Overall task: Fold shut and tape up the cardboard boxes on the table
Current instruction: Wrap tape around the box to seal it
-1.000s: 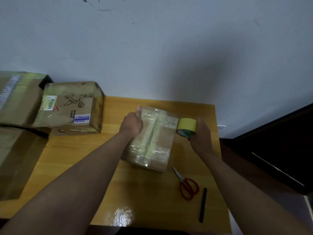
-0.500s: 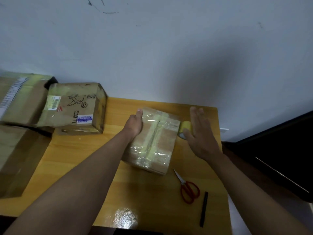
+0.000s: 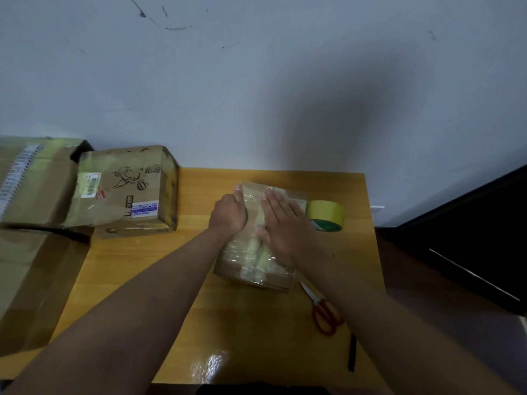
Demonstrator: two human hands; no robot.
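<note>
A small cardboard box (image 3: 251,266), closed and covered with glossy tape, lies in the middle of the wooden table (image 3: 142,280). My left hand (image 3: 228,213) rests on the box's left top edge with fingers curled and thumb pointing forward. My right hand (image 3: 285,226) lies flat on top of the box, fingers straight, pressing the tape down. A yellow tape roll (image 3: 326,215) stands on the table just right of the box, apart from my hands.
A printed cardboard box (image 3: 128,192) sits at the table's back left, with larger boxes (image 3: 31,181) beside it off the left edge. Red-handled scissors (image 3: 325,312) and a black pen (image 3: 352,353) lie near the front right. A dark cabinet (image 3: 470,238) stands to the right.
My right hand let go of the tape roll, left it on the table, and moved left onto the box top. My left hand stayed on the box's left edge.
</note>
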